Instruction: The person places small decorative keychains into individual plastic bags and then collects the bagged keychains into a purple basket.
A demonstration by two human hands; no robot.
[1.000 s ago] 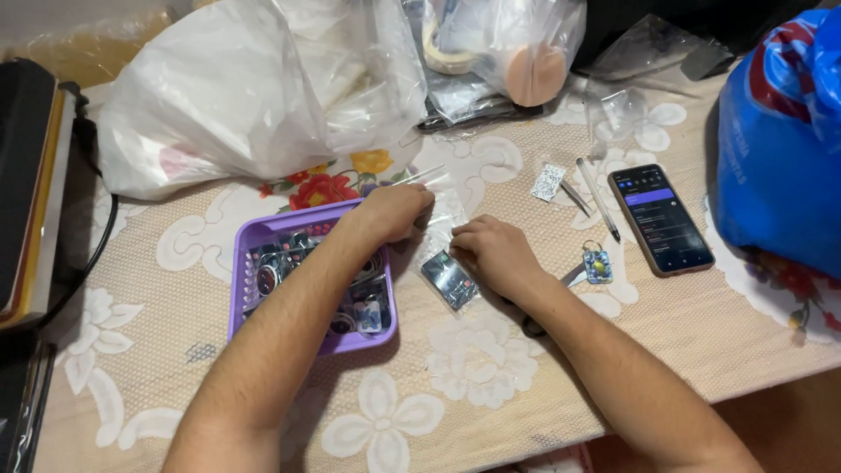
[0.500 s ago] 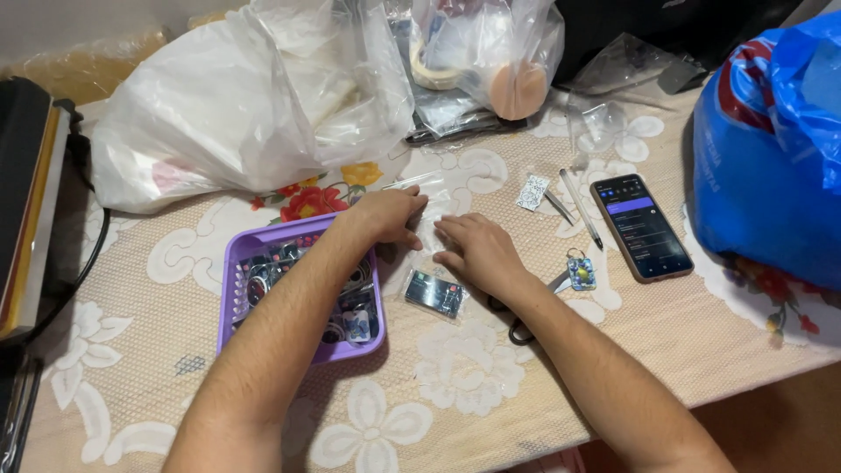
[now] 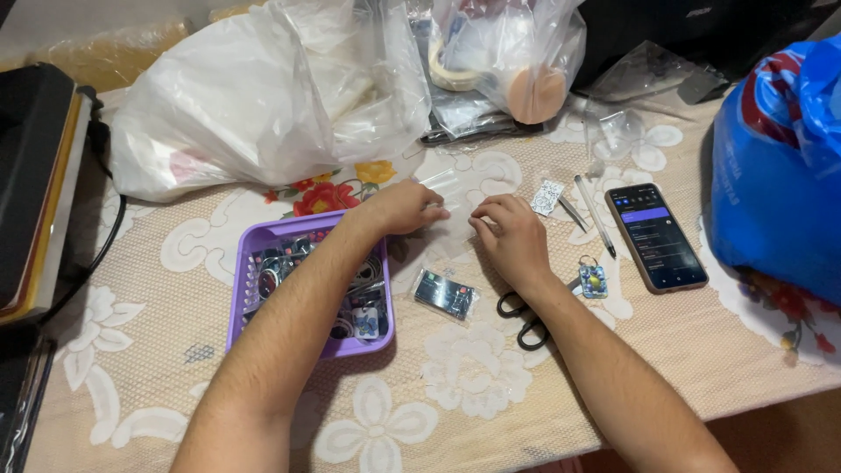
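Your left hand [image 3: 405, 208] and right hand [image 3: 511, 235] meet just beyond the purple basket [image 3: 308, 337], both pinching the same small clear plastic bag [image 3: 455, 229] that lies flat on the bench [image 3: 455, 412]. The left fingers [image 3: 434, 210] are closed on the bag's left edge, the right fingers [image 3: 484, 221] on its right edge; neither hand is slack, and both grip nothing but that thin film.

Judging from this, you are working the bag flat or open. Keep the pinch light and at the very edge, so the film does not crease, and hold it down against the bench so that it does not slide. Keep both wrists low. The film is nearly see-through against the flowered cloth, so go by feel as much as by sight.

Counted from the basket outward:
- One purple basket, holding a tangle of small parts too jumbled to count.
- One filled packet [image 3: 446, 294] with a dark part inside, just right of the basket.
- One pair of black-handled scissors [image 3: 524, 319], further right, partly under your right forearm.
- One small keyring charm [image 3: 593, 280] beyond the scissors.
- One phone [image 3: 654, 236], screen lit, well right of the basket.
- Two thin stick-like tools [image 3: 585, 210] and one small patterned packet [image 3: 547, 197], between your right hand and the phone.
- One large white plastic bag [image 3: 254, 105] behind the basket, and one blue bag [image 3: 775, 184] far to the right.
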